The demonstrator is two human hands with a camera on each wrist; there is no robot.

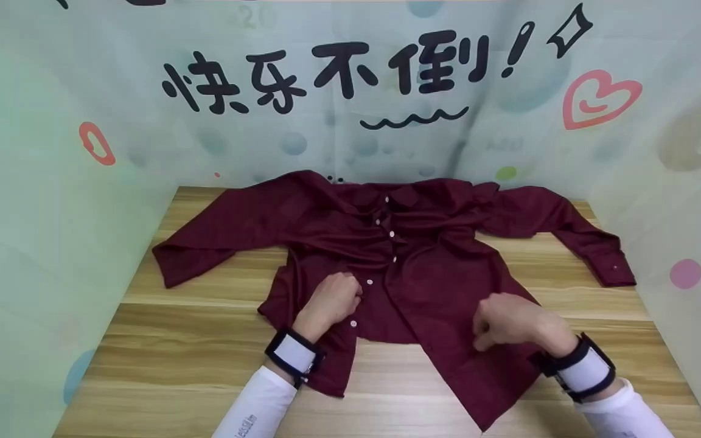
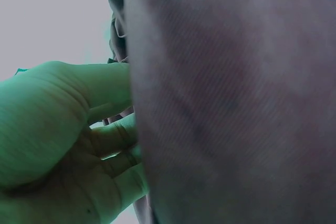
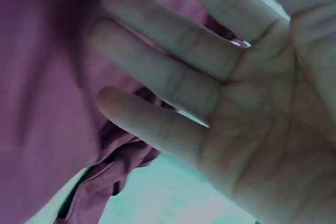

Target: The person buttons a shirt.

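Observation:
A dark red button-up shirt (image 1: 338, 237) lies front up with its sleeves spread and its lower front parted. My left hand (image 1: 329, 298) holds the front panel at the left, close by the button edge. In the left wrist view, cloth (image 2: 236, 98) hides that hand's fingertips. On the opposite panel, my right hand (image 1: 512, 319) pinches the cloth between thumb and index finger. The right wrist view shows its other fingers (image 3: 157, 72) stretched out beside the cloth; the thumb tip is out of frame there.
The shirt rests on a wood-grain table (image 1: 186, 347). A printed pale curtain (image 1: 302, 140) stands behind it and along both sides. Toward the right table edge lies one cuff (image 1: 618, 267), and the other sleeve end (image 1: 186, 264) lies at the left.

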